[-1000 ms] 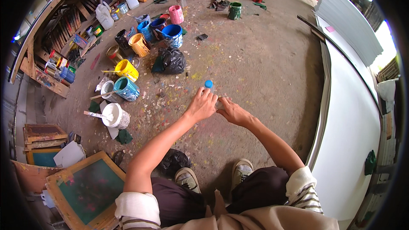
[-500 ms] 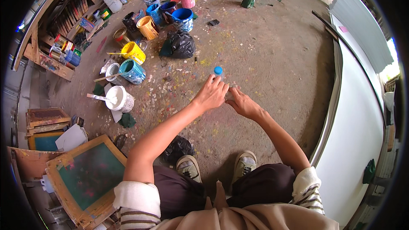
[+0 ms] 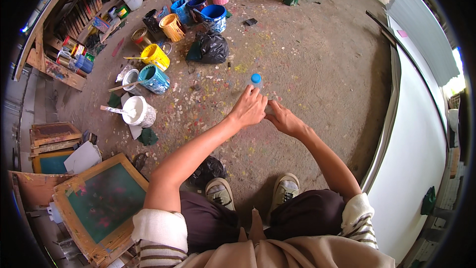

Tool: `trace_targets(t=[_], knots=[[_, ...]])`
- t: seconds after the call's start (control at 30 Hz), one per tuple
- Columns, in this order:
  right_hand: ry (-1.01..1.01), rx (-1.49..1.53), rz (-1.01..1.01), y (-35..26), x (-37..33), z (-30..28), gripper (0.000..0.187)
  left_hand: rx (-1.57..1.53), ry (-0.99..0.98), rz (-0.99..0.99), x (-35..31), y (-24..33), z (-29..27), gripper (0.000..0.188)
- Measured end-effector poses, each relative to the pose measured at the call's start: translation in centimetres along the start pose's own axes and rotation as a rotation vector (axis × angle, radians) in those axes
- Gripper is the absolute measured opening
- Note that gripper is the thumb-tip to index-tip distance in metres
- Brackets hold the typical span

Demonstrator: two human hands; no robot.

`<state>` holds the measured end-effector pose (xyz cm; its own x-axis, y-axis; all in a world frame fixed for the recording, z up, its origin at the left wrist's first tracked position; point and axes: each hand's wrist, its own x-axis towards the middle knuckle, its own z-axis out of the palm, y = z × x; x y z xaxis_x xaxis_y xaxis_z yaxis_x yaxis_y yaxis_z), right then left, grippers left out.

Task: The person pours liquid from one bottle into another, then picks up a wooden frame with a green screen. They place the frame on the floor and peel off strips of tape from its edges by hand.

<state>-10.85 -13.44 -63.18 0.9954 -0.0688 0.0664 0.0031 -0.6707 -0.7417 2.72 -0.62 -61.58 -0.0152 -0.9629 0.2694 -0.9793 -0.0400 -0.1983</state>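
A clear bottle with a blue cap point(image 3: 256, 78) is held out in front of me, above the paint-spotted floor. Around its upper part my left hand point(image 3: 249, 107) is closed, and the cap sticks out past the fingers. My right hand point(image 3: 284, 119) sits just below and to the right, fingers curled around the lower end. Most of the bottle's body is hidden by the two hands.
Open paint buckets stand to the left: a white one point(image 3: 142, 114), a turquoise one point(image 3: 156, 80), a yellow one point(image 3: 156, 58). A black plastic bag point(image 3: 213, 48) lies beyond. Framed printing screens point(image 3: 106, 203) lean at lower left; white sheets point(image 3: 409, 159) lie along the right.
Both hands stay closed on the bottle, with only a slight shift. The blue cap sits marginally higher and to the right.
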Motion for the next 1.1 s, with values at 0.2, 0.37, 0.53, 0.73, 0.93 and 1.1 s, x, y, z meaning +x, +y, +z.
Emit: trace_targets(t=[0.2, 0.37, 0.53, 0.73, 0.93, 1.1], knots=[[0.001, 0.042, -0.012, 0.5, 0.2, 0.2, 0.039, -0.046, -0.03, -0.003, 0.2, -0.3, -0.2, 0.024], [0.014, 0.032, -0.03, 0.4, 0.3, 0.3, 0.039, -0.063, -0.045, -0.012, 0.3, -0.3, -0.1, 0.025], [0.035, 0.033, -0.073, 0.6, 0.2, 0.3, 0.04, -0.083, -0.078, -0.022, 0.5, -0.3, 0.2, 0.025], [0.056, 0.029, -0.099, 0.9, 0.2, 0.2, 0.039, -0.11, -0.094, -0.004, 0.7, -0.6, 0.8, 0.026], [0.017, -0.001, -0.083, 0.6, 0.5, 0.1, 0.038, -0.213, -0.077, 0.003, 0.2, -1.4, 0.7, 0.024], [-0.112, 0.021, 0.106, -0.7, 0.6, 0.0, 0.036, -0.172, -0.102, -0.004, -0.2, -1.4, 0.1, 0.024]])
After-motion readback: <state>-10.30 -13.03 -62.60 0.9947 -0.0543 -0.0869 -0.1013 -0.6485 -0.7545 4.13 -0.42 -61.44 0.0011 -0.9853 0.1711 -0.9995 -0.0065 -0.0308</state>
